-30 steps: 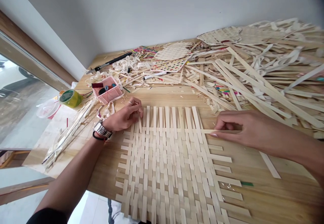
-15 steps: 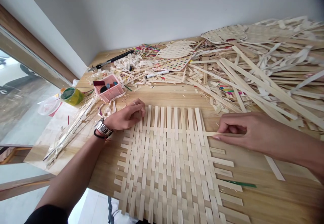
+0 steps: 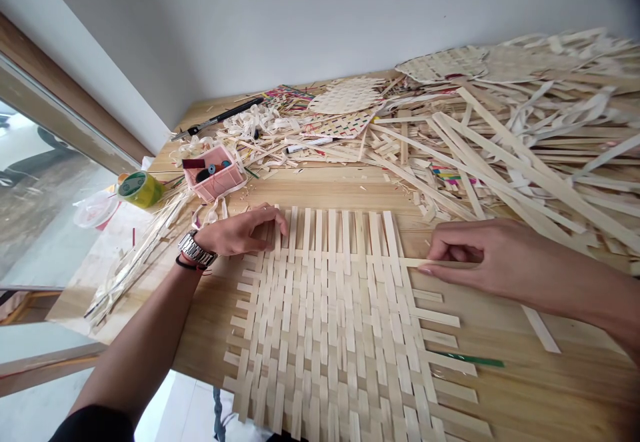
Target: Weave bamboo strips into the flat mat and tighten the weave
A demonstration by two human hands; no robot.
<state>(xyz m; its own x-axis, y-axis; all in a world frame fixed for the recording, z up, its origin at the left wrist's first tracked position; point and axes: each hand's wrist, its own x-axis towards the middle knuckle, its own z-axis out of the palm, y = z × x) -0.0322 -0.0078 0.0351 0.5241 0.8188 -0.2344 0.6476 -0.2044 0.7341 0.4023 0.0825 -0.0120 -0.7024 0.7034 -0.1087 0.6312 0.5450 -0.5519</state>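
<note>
Along the top edge of the woven bamboo mat (image 3: 325,322), the right hand (image 3: 485,255) is pinching a thin pale strip (image 3: 413,263) in a narrow grip between thumb and fingers. The strip is lying level, its long axis running crosswise to the mat's upright strips (image 3: 345,235), with its free end pointing left and meeting the mat's upper right corner. The right hand is much nearer to it, while the left hand (image 3: 240,234) is holding nothing and is resting across the mat from it, its fingertips (image 3: 283,227) pressing lightly on the upright strips' ends near the mat's left side. A band of bare wood is lying open above those ends, before the heaped bamboo offcuts (image 3: 520,155) begin. To the right, the wooden surface (image 3: 560,389) is offering more room, with only the mat's short protruding strip ends (image 3: 443,319), a green strip (image 3: 467,359) and one loose bamboo strip (image 3: 540,330) lying there. A pink basket (image 3: 215,174) is sitting beyond the left hand.
</note>
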